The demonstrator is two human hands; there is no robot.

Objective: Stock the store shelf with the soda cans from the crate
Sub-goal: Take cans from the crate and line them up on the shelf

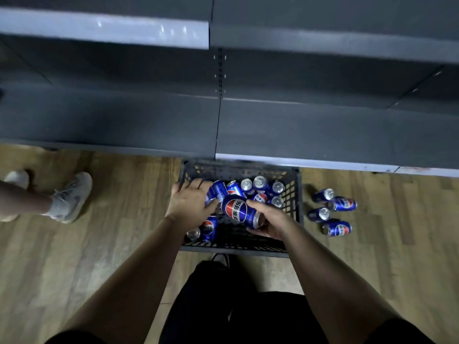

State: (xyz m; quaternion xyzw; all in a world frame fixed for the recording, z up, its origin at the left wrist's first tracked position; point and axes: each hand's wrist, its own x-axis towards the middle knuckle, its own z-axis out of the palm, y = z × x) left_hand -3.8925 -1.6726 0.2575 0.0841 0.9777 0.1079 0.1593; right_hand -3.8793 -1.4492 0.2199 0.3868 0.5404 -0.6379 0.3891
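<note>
Here, right grip point(270, 220) holds can point(236, 210) — glossy blue.

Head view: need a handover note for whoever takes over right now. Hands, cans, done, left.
Right hand: grips one soda can sideways above the crate.
Left hand: down on the cans at the crate's left side; grip unclear.
Crate sits on the wooden floor against the shelf, with many crate cans inside.
Four loose cans lie on the floor to its right.
Done: no cans visible on the shelf.
Left: shelve the held can, the crate cans and probably the loose ones.
</note>
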